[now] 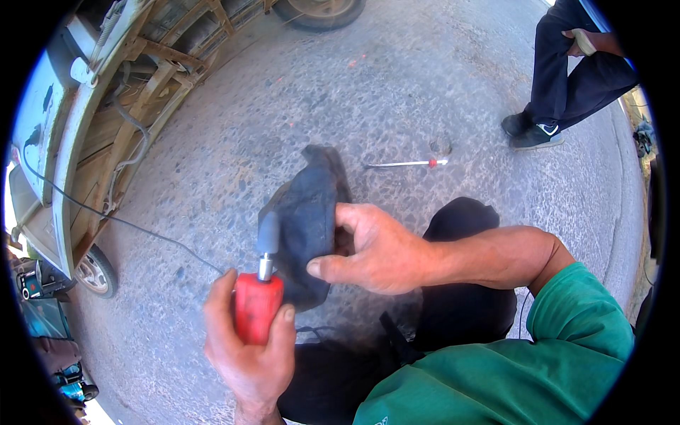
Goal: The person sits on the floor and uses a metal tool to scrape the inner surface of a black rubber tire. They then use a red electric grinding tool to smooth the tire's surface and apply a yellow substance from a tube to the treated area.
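My left hand (249, 361) is closed around a red hand-held tool (258, 308), which looks like a rotary grinder. Its shiny metal neck ends in a grey cylindrical tip (268, 234), smeared by motion. That tip overlaps the near-left side of a dark, curved, sheet-like piece (303, 212); whether they touch I cannot tell. My right hand (382, 251) grips the piece by its right edge, thumb on the near side and fingers partly hidden behind it. The piece is held tilted above the ground, its material unclear.
A screwdriver (405, 164) with a red-banded handle lies on the rough pavement (439, 85). At left stands a raised vehicle body (78, 142) with an exposed frame; a thin cable (142, 228) runs from there toward my left hand. Another person's legs (559, 78) are at far right.
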Available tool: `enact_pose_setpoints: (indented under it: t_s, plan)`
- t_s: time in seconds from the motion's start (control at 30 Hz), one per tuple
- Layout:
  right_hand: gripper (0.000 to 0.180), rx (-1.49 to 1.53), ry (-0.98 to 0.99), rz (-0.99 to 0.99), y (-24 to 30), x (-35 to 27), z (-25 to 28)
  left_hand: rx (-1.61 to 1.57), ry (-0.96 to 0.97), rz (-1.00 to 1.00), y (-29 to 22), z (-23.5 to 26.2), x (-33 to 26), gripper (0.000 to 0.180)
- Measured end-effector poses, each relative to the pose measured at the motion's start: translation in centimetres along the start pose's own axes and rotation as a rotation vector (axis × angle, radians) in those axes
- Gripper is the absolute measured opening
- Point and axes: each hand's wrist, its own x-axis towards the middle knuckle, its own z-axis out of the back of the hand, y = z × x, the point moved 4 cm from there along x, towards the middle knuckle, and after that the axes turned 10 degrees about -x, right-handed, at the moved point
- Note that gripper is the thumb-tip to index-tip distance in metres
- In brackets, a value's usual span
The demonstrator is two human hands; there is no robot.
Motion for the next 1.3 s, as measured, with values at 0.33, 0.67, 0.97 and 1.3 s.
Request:
enact_pose_setpoints:
  t_s: [0.33,0.67,0.97,1.3]
  plan:
    - [0.034,-0.028,-0.048,0.029,0.0,0.0,0.2,0.012,0.023,-0.005,-0.2,0.1,0.0,0.067]
    - [0.029,-0.003,-0.039,0.006,1.3,-0.1,0.3,-0.138,-0.029,0.100,-0.7,0.1,-0.4,0.061]
    - [0.029,-0.017,-0.045,0.011,1.2,-0.1,0.7,-0.035,0.057,0.010,-2.1,0.3,0.5,0.065]
    - [0.031,-0.067,-0.035,0.024,0.9,0.1,0.9,-0.076,0.042,0.066,-2.0,0.4,0.5,0.068]
